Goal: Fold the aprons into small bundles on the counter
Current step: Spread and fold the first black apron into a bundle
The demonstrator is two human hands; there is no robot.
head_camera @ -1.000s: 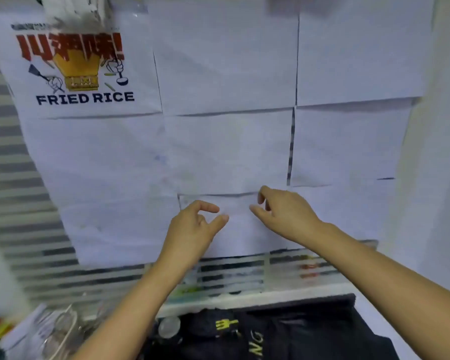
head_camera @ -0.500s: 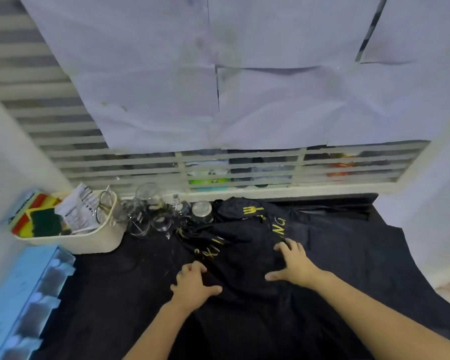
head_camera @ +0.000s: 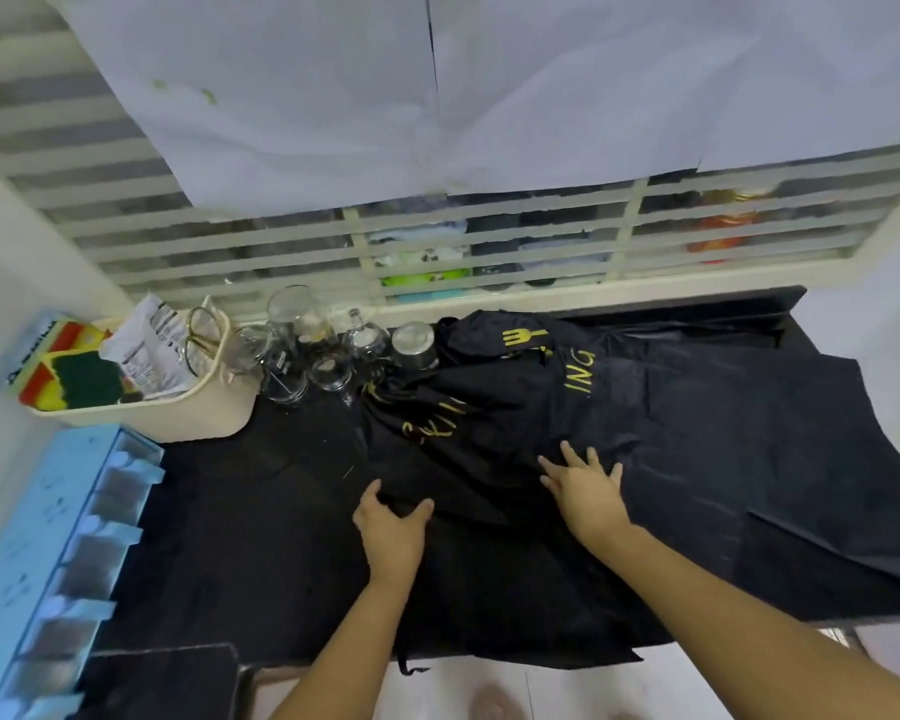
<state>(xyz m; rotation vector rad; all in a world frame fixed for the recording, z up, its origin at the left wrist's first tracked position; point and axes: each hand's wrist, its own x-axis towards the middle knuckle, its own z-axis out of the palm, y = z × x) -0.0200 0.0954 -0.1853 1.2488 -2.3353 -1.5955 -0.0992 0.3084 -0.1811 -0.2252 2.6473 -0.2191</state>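
Lying crumpled on the table [head_camera: 230, 537], the black apron [head_camera: 697, 433] covered its right half. The left hand [head_camera: 393, 532] pinched a fold of it; the right hand [head_camera: 585, 491] lay flat on it, fingers spread. At the back left corner, a cream basket [head_camera: 188, 423] held sponges [head_camera: 81, 381] and a printed packet [head_camera: 144, 350].

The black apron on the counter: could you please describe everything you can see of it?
The black apron is thin, slightly shiny cloth with yellow lettering and a fork logo. It lies unfolded and rumpled across the dark counter, its lower edge and a tie hanging over the front. The left hand grips a fold; the right hand presses flat on it.
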